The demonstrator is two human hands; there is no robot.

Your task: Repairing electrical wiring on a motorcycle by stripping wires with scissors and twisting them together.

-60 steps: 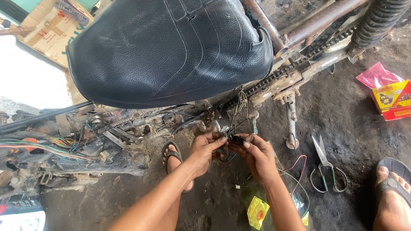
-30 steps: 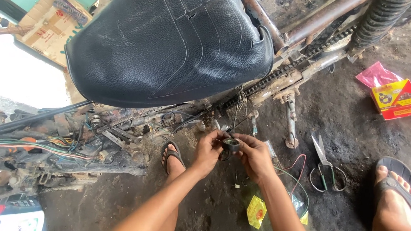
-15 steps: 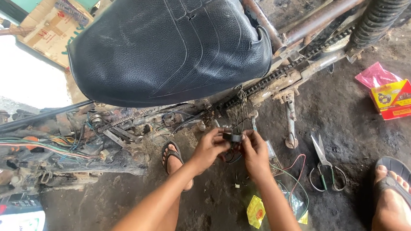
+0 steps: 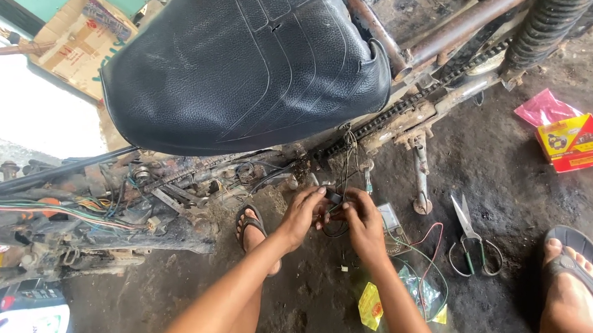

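A small black plastic connector (image 4: 334, 198) w/ thin wires was held just under the rusty drive chain (image 4: 412, 105) of the motorcycle, below the black leather seat (image 4: 248, 59). The left hand (image 4: 303, 212) and right hand (image 4: 364, 220) both closed their fingers on it, pinching it from 2 sides. Steel scissors (image 4: 469, 234) lay on the dirt floor (image 4: 518, 182) to the right, near a foot in a dark sandal (image 4: 571, 272).

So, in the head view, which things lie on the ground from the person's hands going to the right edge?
Left hand → right hand → small yellow packet → grey metal scissors → sandalled foot.
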